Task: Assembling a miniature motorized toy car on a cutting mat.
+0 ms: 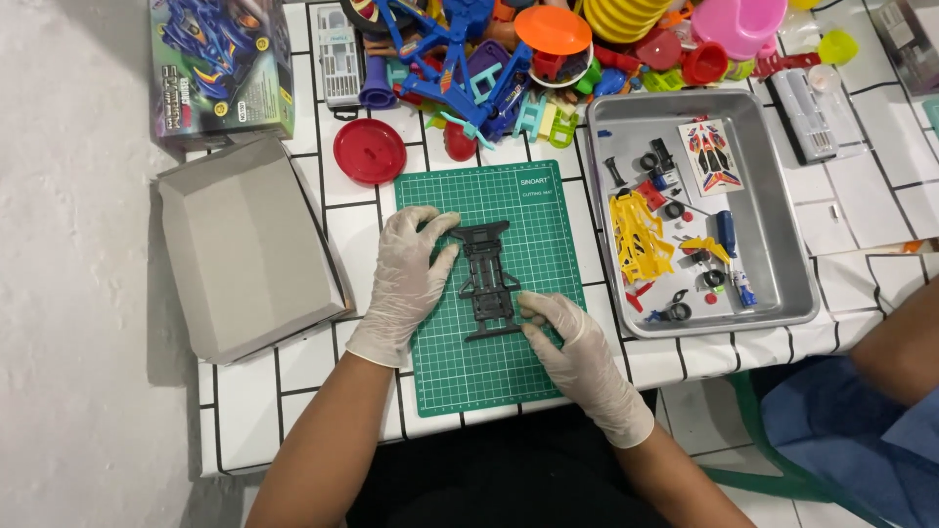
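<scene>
black chassis (487, 281) on green mat (469, 372), left hand (411, 269) and right hand (565, 337) touching it.

At twelve o'clock the toy pile (548, 59) runs off the top edge. The tray's (782, 176) little parts are too small to tell.

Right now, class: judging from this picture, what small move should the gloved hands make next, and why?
Probably lift the black chassis off the green cutting mat: the left hand and right hand already rest at opposite edges, and the loose parts wait in the metal tray.
</scene>
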